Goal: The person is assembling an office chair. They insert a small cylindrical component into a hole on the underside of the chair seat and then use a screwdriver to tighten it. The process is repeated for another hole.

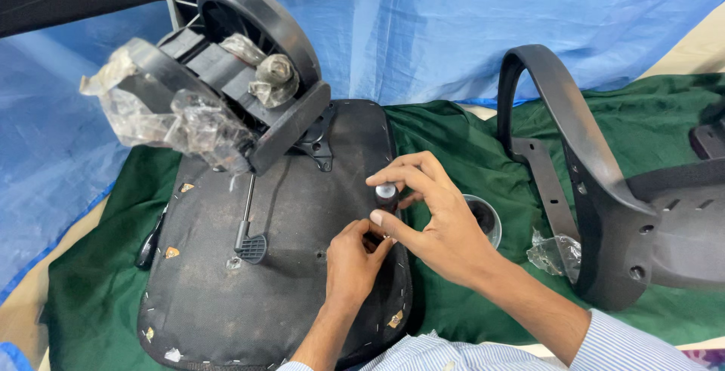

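Right hand [434,216] pinches a small screwdriver handle [386,193] upright over the upturned chair seat [249,288]; left hand [353,258] fingers close around its tip, steadying it.

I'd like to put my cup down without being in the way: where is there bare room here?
Free: the green cloth between the seat underside and the curved armrest, and the seat's lower left below the lever. Crowded: around the left hand and right hand by the small dish, and under the wrapped mechanism.
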